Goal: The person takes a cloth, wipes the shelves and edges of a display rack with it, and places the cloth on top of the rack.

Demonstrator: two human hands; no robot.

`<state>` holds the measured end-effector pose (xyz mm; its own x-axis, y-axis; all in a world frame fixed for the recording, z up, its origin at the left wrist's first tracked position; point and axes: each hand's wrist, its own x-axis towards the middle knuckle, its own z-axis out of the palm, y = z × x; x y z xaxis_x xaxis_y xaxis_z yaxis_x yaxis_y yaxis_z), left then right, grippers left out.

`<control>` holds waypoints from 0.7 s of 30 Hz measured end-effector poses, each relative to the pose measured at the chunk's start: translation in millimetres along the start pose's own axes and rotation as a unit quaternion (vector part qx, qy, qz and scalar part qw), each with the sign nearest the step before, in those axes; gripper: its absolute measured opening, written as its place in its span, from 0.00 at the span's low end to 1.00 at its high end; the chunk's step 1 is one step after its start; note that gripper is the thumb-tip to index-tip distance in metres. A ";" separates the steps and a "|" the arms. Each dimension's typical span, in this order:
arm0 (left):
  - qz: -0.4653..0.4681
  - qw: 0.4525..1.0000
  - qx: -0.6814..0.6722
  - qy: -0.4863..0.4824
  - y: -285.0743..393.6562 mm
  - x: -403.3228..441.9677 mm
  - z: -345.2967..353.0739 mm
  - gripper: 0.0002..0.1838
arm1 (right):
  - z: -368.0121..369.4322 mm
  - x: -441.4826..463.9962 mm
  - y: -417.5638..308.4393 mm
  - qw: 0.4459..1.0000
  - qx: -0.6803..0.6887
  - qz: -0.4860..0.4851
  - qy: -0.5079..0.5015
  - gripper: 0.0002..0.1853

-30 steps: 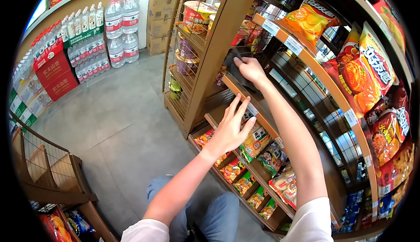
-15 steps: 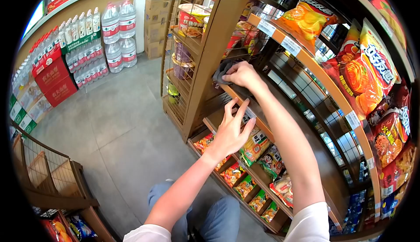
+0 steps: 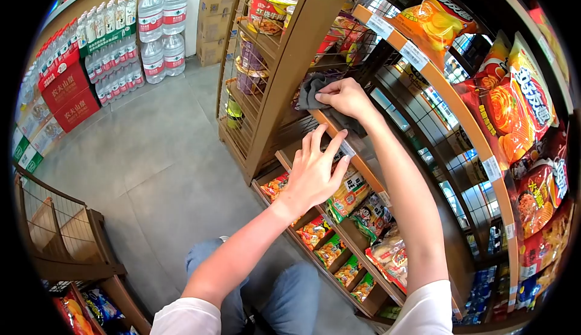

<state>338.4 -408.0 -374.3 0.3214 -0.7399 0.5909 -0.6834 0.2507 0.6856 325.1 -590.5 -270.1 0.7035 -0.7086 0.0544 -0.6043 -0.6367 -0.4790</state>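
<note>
My right hand (image 3: 350, 100) pinches a dark grey cloth (image 3: 312, 94) at the far end of a brown shelf, beside the upright post. Part of the cloth hangs under the hand onto the shelf surface. My left hand (image 3: 310, 171) has its fingers spread, with the fingertips at the shelf's orange front edge (image 3: 367, 171), next to a price label (image 3: 347, 148). Beneath that edge, bagged snacks (image 3: 350, 194) sit on a lower shelf.
Noodle bags (image 3: 514, 105) fill the shelf at right. Cup noodles (image 3: 266, 9) stand in a wire-sided rack behind the post (image 3: 290, 81). Water bottles (image 3: 163, 14) and red cartons (image 3: 72, 96) are stacked across the grey floor (image 3: 163, 153). Another rack (image 3: 66, 232) stands at lower left.
My right hand and the cloth have shifted slightly toward me along the shelf, and more of the cloth shows. My left hand stays at the front edge. The view has tilted a little.
</note>
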 end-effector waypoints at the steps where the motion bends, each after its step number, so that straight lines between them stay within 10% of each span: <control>1: 0.000 1.000 -0.004 0.000 0.5 -0.1 1.6 0.26 | 0.6 -3.0 -5.8 1.000 -0.003 0.010 0.022 0.17; 6: -0.003 1.000 -0.014 -0.003 1.5 2.1 1.6 0.26 | 16.9 -6.6 -15.2 0.990 0.028 0.039 0.135 0.15; 16: -0.011 0.999 -0.029 -0.028 4.1 2.2 -3.1 0.27 | -47.5 -42.0 -9.8 0.977 -0.056 0.148 -0.143 0.20; 21: -0.022 0.999 -0.007 -0.043 0.8 1.7 -2.5 0.26 | -21.9 -19.3 -10.4 0.990 -0.117 0.030 -0.073 0.15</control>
<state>340.0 -407.4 -371.8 0.2930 -0.8012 0.5217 -0.6610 0.2244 0.7160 309.6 -576.8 -247.0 0.7004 -0.7062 -0.1031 -0.7043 -0.6605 -0.2601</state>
